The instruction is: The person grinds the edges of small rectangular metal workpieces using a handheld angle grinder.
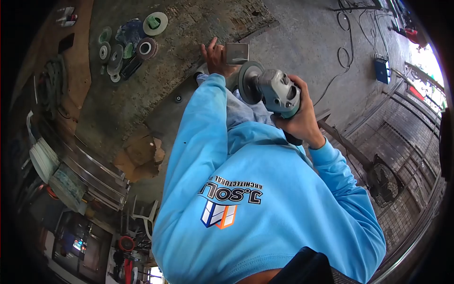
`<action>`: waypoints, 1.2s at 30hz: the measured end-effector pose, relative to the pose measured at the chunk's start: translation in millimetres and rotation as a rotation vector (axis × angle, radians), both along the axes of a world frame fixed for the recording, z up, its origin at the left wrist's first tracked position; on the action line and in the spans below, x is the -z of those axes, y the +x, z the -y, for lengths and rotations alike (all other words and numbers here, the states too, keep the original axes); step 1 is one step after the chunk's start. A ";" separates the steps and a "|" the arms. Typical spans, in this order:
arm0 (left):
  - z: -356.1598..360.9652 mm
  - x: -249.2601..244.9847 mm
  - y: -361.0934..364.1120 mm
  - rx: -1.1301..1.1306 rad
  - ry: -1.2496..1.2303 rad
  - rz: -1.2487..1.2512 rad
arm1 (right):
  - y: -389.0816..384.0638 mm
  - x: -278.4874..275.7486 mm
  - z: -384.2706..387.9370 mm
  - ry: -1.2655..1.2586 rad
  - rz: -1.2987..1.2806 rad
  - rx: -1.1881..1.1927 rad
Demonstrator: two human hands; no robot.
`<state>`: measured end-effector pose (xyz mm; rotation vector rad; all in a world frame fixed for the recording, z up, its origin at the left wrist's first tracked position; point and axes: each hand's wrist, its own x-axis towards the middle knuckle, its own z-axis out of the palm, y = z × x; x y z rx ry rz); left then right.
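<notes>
Left hand (218, 61): two fingers are raised and spread; the metal piece (237, 53) is held against the rest of the hand, though the contact is partly hidden. The metal piece is located just beyond the near edge of the worktable (175, 52). Right hand (305, 119): closed around the body of the grinder (281, 90), farther from the worktable on its right side. The disc (250, 82) is turned toward the metal piece and is seen very close to its lower corner; whether contact is made cannot be told.

Progress: both items are judged to be in working position, with the piece in hand and the disc fitted. No finished face can be confirmed, as the metal surface is seen too small. Amount left: not determinable; whether the disc is spinning cannot be told.

Farther out, loose discs (115, 60), a flap wheel (146, 48), a pale disc (155, 23) and a dark cloth (128, 32) are noted on the left part of the worktable. A torn cardboard box (137, 161) is seen below its near side. A cable (351, 45) is laid on the floor to its right.
</notes>
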<state>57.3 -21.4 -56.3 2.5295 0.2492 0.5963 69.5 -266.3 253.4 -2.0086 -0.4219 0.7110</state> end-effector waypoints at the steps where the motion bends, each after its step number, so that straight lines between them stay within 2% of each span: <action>1: 0.3 2.4 0.6 0.009 0.006 -0.004 | 1.5 4.0 -0.8 0.004 -0.018 0.000; 4: -1.6 13.6 2.6 -0.024 0.093 0.035 | 5.2 16.1 -4.2 0.067 -0.075 0.035; 7: 1.2 25.3 1.0 -0.002 0.070 -0.063 | 19.2 26.5 -12.2 0.107 -0.025 0.056; 9: 8.1 33.1 6.9 -0.063 -1.327 0.235 | 27.0 31.2 -15.6 0.145 -0.042 0.074; 13: 5.0 44.9 4.4 -0.045 -1.326 0.202 | 13.2 29.9 -4.9 0.151 -0.098 0.052; 15: -0.6 39.6 -0.9 -0.011 -0.253 -0.158 | 4.3 21.7 4.6 0.140 -0.069 0.015; 16: 0.7 35.9 -1.2 -0.010 -0.254 -0.159 | -0.3 17.3 7.4 0.126 -0.043 -0.020; 18: 2.1 28.2 0.6 0.021 -0.522 -0.005 | -3.1 12.8 10.6 0.113 -0.032 -0.038; 19: 2.1 23.3 1.1 0.021 -0.522 -0.004 | -4.1 13.1 11.3 0.107 -0.048 -0.011; 21: 1.1 23.5 -3.3 0.016 -0.275 -0.102 | -4.7 14.3 10.0 0.101 -0.068 0.017; 22: 1.3 29.1 -2.6 0.016 -0.275 -0.103 | -1.8 16.2 6.5 0.106 -0.051 0.021; 24: 3.0 35.9 4.7 0.011 -1.293 0.153 | 6.1 20.9 -1.1 0.113 -0.031 0.025; 26: 10.3 37.2 5.1 -0.031 -1.326 0.188 | 14.8 26.5 -7.7 0.117 0.057 0.044; 28: 12.9 23.3 5.5 -0.070 -1.361 0.223 | 25.0 31.4 -11.8 0.115 0.002 0.028; 30: 12.4 17.5 3.7 -0.059 -1.127 0.164 | 30.0 34.6 -16.2 0.178 -0.011 0.053; 31: 10.0 23.8 5.1 -0.059 -1.125 0.169 | 28.3 35.0 -14.3 0.167 0.001 0.052; 33: 5.5 37.8 4.5 -0.023 -1.363 0.152 | 19.0 28.3 -3.7 0.117 -0.030 0.028; 34: 2.0 27.9 3.5 -0.028 -1.364 0.159 | 14.2 21.8 1.8 0.063 -0.064 0.009; 36: -3.2 14.2 -1.7 0.018 0.051 -0.131 | 9.0 5.6 8.7 0.049 -0.053 -0.040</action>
